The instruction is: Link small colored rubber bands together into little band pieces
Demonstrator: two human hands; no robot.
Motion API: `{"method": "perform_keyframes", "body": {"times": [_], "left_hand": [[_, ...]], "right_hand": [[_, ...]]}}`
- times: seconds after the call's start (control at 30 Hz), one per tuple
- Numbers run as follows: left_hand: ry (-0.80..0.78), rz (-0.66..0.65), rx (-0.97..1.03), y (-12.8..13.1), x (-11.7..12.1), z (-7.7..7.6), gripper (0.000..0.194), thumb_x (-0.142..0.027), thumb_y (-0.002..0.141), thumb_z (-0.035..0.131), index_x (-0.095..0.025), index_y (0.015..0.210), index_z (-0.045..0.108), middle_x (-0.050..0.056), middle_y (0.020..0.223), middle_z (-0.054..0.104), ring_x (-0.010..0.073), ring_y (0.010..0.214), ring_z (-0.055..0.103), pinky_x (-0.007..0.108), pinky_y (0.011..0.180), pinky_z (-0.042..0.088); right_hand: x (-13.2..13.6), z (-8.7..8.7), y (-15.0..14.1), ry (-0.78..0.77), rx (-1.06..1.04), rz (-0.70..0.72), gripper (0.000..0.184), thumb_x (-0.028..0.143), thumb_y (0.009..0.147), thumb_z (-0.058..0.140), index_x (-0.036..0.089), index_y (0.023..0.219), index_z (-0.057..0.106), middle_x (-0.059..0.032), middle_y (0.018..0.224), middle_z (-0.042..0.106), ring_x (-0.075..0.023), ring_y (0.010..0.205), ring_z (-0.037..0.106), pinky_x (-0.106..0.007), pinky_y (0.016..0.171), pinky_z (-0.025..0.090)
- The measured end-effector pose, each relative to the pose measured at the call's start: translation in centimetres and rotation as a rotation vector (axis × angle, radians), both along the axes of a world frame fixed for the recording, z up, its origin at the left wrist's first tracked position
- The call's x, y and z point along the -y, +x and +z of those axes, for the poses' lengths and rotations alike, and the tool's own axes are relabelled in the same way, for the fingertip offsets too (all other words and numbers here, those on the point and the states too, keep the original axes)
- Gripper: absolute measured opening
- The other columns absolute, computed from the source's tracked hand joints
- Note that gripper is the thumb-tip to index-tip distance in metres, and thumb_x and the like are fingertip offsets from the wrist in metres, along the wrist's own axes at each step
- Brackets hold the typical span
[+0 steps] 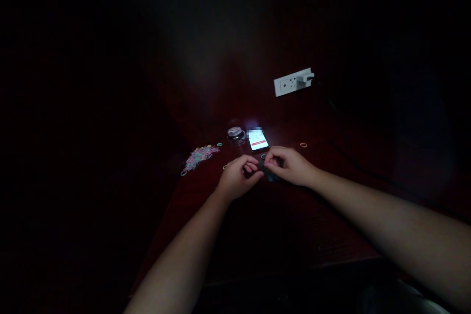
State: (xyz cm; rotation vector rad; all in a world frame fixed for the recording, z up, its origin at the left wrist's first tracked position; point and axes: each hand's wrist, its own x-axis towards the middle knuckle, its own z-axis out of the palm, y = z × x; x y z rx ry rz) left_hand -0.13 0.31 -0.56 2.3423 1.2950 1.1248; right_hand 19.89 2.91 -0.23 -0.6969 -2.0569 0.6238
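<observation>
Both hands meet over a dark wooden table [265, 225] in a dim room. My left hand [237, 176] is curled, its fingers pinched together on something small and dark. My right hand [289, 164] is closed too, gripping the other end of the same dark item [268, 174] between the hands; it is too dim to name. A pile of small pastel rubber bands [198, 156] lies to the left of my left hand. A lit phone [258, 140] rests just beyond the hands.
A small round clear container [235, 133] stands beside the phone. One loose band [303, 145] lies to the right. A white wall socket [292, 82] holds a plug, and its dark cable [346, 142] runs down the right. The table's left edge runs diagonally.
</observation>
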Motion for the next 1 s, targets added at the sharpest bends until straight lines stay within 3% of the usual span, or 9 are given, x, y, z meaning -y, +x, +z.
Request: {"method": "perform_keyframes", "body": {"times": [0.23,0.5,1.0], "left_hand": [[0.071,0.007,0.014,0.17,0.12,0.31,0.016,-0.027,0.078,0.067,-0.019,0.092,0.065,0.001,0.082,0.067,0.0101,0.067,0.058,0.022,0.061,0.045],[0.066,-0.026,-0.015,-0.09,-0.05,0.0,0.027,-0.025,0.081,0.064,-0.021,0.107,0.066,0.004,0.093,0.07,0.0118,0.073,0.061,0.023,0.064,0.048],[0.091,-0.053,-0.079,-0.11,-0.07,0.37,0.013,-0.025,0.083,0.061,-0.02,0.092,0.069,0.003,0.08,0.067,0.0127,0.072,0.061,0.024,0.063,0.046]], "right_hand": [[0.02,-0.19,-0.2,0.012,0.031,0.019,0.004,0.017,0.078,0.057,0.015,0.076,0.06,-0.0008,0.068,0.055,-0.0111,0.061,0.05,-0.024,0.058,0.041],[-0.17,-0.53,-0.14,0.004,0.036,0.05,0.006,0.019,0.079,0.058,0.015,0.077,0.063,-0.0008,0.07,0.054,-0.0111,0.062,0.049,-0.024,0.058,0.041],[-0.46,-0.61,0.04,0.003,0.062,0.046,0.011,0.022,0.083,0.056,0.015,0.081,0.065,-0.0028,0.075,0.057,-0.013,0.066,0.052,-0.026,0.062,0.042]]}}
